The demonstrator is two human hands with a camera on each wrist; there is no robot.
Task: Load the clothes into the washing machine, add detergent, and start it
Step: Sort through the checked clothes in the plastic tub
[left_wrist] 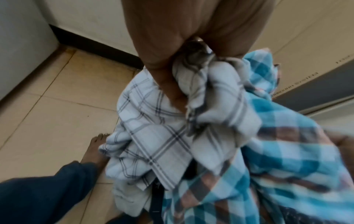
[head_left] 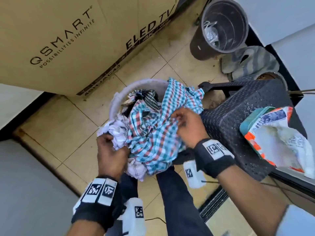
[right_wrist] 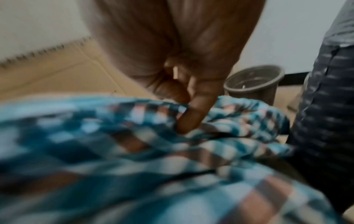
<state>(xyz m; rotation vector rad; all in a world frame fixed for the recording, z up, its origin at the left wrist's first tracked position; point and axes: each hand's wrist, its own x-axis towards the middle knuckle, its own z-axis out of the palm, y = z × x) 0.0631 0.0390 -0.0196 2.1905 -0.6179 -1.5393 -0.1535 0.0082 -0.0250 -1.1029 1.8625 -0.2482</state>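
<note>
Your left hand (head_left: 110, 150) grips a white shirt (head_left: 117, 132). Your right hand (head_left: 187, 126) pinches a blue shirt (head_left: 153, 133) over the basket (head_left: 117, 97), mid-frame.

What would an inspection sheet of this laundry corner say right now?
Surface: beige tiled floor, stained near the wall.
Job's things: pale round plastic laundry basket with clothes in it; teal-and-red checked cloth; white cloth with grey plaid lines; opened white-and-orange detergent bag on a dark woven-pattern plastic stool.
Clutter: grey ribbed waste bin; crumpled grey rag; large brown cardboard TV box.
Grips: left hand holds the white cloth; right hand pinches the checked cloth.
Cables: thin dark cable on the floor.
Surroundings: white walls, black skirting.
</note>
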